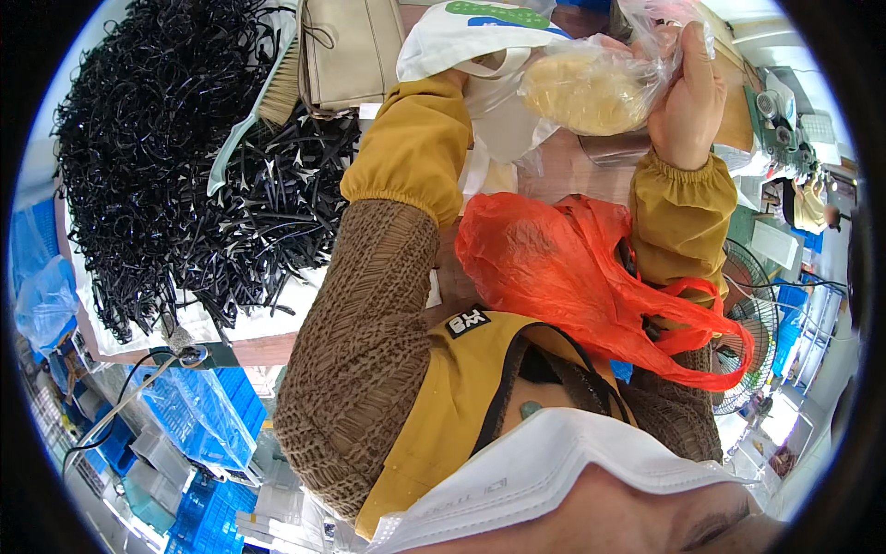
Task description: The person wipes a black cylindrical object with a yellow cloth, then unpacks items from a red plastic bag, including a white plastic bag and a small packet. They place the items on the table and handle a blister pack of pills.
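My right hand [692, 97], at the upper right, grips a clear plastic bag [661, 59]. Inside the bag is a flat, rounded yellowish item [585, 93], possibly bread; some fingers are partly covered by the plastic. My left hand [457, 77] reaches to a white bag [457, 41] with green and blue print, which hides its fingers. Another thin whitish plastic bag [502, 131] hangs below the white bag's handle. A red plastic carrier bag [547, 256] lies nearer my body, with its handles stretched towards my right sleeve.
At the left, a large heap of black curly strips [166, 138] covers a white sheet [277, 315]. A brush with a pale green handle [239, 142] rests on the heap beside a beige bag [353, 55]. A fan [747, 325] stands at the right; a person [810, 204] is farther off.
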`<state>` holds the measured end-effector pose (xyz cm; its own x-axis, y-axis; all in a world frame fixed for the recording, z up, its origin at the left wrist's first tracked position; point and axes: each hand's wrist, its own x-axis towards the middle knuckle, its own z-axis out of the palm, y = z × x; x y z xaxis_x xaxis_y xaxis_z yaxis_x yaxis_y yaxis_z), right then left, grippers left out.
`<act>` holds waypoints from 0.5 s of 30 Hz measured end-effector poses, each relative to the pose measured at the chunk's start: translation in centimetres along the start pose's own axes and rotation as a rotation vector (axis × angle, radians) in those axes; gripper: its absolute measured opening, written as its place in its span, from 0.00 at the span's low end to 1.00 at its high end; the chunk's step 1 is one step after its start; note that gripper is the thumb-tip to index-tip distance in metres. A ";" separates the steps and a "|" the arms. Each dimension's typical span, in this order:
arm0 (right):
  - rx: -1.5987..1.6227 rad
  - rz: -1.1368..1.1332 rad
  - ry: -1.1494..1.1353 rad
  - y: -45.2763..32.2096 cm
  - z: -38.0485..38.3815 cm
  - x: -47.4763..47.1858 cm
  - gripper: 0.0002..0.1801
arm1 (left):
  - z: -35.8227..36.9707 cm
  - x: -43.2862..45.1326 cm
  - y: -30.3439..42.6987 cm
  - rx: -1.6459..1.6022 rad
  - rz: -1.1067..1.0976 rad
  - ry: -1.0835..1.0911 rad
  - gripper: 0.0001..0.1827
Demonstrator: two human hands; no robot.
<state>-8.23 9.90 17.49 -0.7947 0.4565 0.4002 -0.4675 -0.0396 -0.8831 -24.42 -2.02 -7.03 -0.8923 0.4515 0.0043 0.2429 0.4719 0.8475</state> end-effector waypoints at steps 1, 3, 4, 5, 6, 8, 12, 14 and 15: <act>-0.001 -0.003 0.002 -0.1 0.1 0.0 0.13 | 0.1 -0.1 0.1 0.015 0.012 -0.005 0.17; -0.007 -0.007 0.017 -0.2 0.4 0.1 0.14 | 0.1 -0.3 0.1 0.054 0.025 -0.010 0.17; -0.009 -0.009 0.026 -0.2 0.5 0.1 0.14 | 0.1 -0.4 0.1 0.068 0.032 -0.011 0.17; -0.011 -0.011 0.030 -0.2 0.7 0.0 0.14 | 0.1 -0.5 0.2 0.077 0.037 -0.012 0.17; -0.009 -0.012 0.036 -0.1 0.8 0.0 0.14 | 0.1 -0.6 0.2 0.088 0.045 -0.013 0.17; -0.013 -0.011 0.062 0.1 0.8 -0.1 0.14 | 0.2 -0.7 0.2 0.105 0.056 -0.020 0.17; 0.015 0.011 0.085 0.4 0.0 -0.1 0.15 | 0.4 -0.8 0.4 0.143 0.082 -0.026 0.18; 0.120 -0.016 -0.114 0.3 -0.8 0.1 0.16 | 0.4 -0.9 0.4 0.166 0.097 -0.030 0.18; 0.125 -0.023 -0.140 0.4 -1.1 0.1 0.16 | 0.3 -1.0 0.5 0.177 0.103 -0.031 0.18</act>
<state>-8.11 10.88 16.94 -0.8251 0.3306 0.4582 -0.5240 -0.1443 -0.8394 -23.23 -1.98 -6.77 -0.8480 0.5258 0.0675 0.3978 0.5470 0.7366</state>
